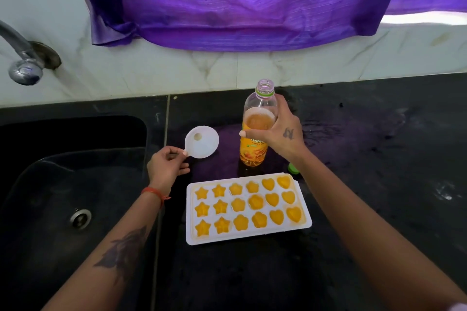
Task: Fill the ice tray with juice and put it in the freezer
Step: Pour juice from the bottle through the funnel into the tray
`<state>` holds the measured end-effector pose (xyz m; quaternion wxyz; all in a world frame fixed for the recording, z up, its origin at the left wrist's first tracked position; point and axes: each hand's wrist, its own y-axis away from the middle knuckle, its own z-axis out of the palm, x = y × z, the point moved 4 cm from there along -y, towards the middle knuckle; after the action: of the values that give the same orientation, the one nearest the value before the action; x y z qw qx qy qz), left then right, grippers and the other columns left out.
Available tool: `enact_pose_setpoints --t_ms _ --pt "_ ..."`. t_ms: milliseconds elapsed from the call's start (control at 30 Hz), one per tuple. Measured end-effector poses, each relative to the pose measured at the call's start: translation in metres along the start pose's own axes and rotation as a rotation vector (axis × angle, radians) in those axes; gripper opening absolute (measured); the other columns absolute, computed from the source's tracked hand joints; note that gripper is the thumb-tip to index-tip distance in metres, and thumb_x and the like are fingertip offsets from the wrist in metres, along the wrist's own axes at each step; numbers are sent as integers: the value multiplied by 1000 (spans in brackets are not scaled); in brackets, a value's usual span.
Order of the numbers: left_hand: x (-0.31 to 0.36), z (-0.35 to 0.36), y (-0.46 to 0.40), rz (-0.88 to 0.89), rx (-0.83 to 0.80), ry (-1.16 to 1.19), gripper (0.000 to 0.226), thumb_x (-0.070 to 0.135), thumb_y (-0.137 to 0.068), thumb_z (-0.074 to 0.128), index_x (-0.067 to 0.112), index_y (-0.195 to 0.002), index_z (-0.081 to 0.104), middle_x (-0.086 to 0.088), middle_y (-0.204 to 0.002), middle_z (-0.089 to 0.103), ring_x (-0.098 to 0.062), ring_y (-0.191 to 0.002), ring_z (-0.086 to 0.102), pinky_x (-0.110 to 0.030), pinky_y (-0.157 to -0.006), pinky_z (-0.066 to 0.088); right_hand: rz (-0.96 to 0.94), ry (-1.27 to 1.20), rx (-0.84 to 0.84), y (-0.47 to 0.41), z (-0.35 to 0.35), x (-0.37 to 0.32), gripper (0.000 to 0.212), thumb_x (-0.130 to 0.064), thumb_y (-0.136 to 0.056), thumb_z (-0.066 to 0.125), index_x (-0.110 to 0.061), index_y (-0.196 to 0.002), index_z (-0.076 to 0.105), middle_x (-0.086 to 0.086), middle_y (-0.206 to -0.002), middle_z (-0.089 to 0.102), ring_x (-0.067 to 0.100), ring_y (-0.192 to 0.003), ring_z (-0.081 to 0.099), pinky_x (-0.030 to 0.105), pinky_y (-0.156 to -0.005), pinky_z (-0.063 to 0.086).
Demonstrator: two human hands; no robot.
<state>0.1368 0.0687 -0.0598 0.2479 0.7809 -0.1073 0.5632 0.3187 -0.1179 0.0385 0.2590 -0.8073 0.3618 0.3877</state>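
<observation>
Sitting nearest the front edge of the desk, the tray [249,208] lies flat with all its star, flower and heart cells showing orange juice, and some juice has run onto the rim at the right end. Neither hand touches it. It looks like thin white plastic, light in itself but awkward now: full open cells will slop at the slightest tilt, and a soft tray may sag or twist if lifted by one end. My judgement is that it wants both hands, one at each short end, kept level all the way to the freezer, and the wet rim may be slippery.

Farther back, the left hand [165,166] pinches the tab of a white funnel [202,142] between thumb and fingertips, holding it just off the desk beside the sink [75,184]. The right hand [280,131] has its fingers curled round the upper body of the bottle [257,126], which stands upright on the desk behind the tray, uncapped and still well over half full. A green cap [293,168] lies by the tray's far right corner, partly hidden by the right wrist.

The freezer is nowhere in view. The bottle's label is half covered by the fingers and cannot be read. Whether the funnel drips is too small to tell, and the dark desk hides any spilled juice. A tap [22,63] shows at far left.
</observation>
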Motion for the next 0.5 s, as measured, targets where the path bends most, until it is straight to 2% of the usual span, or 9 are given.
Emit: enact_pose_setpoints --t_ms 100,167,233,333,400,500 --pt "6 -6 8 97 84 -293 25 26 -81 70 12 -101 64 -12 -105 66 -21 -77 66 -35 -70 58 25 -65 -155 1 -2 4 95 -31 -63 85 -25 -139 28 0 -130 53 18 -114 53 35 -91 49" --pt "21 -8 16 298 166 -497 37 33 -80 70 16 -112 61 -10 -115 59 -22 -89 61 -33 -79 50 74 -90 -295 2 -8 14 91 -22 -69 82 -26 -142 27 1 -137 48 20 -124 46 33 -96 42" --pt "42 0 28 503 165 -513 43 33 -78 71 18 -116 59 -9 -120 55 -25 -103 56 -36 -83 46 116 -35 -288 4 -19 27 77 -16 -76 76 -28 -140 34 3 -144 43 22 -131 40 33 -99 38" --pt "71 30 45 686 12 -437 58 37 -76 72 20 -128 51 -8 -129 50 -22 -114 51 -36 -90 47 11 253 -190 11 -36 49 59 -2 -84 62 -23 -137 45 7 -142 44 24 -131 41 35 -105 40" --pt "85 54 55 737 -129 -378 76 40 -74 74 22 -139 39 -8 -139 42 -18 -123 43 -34 -97 42 -46 492 -321 19 -35 67 58 5 -84 56 -20 -136 48 10 -145 40 26 -131 41 34 -107 38" --pt "99 86 60 675 -296 -299 100 44 -71 75 25 -148 14 -6 -154 23 -22 -139 28 -41 -110 32 -32 699 -582 36 -27 92 70 9 -82 50 -27 -141 40 6 -154 25 27 -138 32 34 -107 37"
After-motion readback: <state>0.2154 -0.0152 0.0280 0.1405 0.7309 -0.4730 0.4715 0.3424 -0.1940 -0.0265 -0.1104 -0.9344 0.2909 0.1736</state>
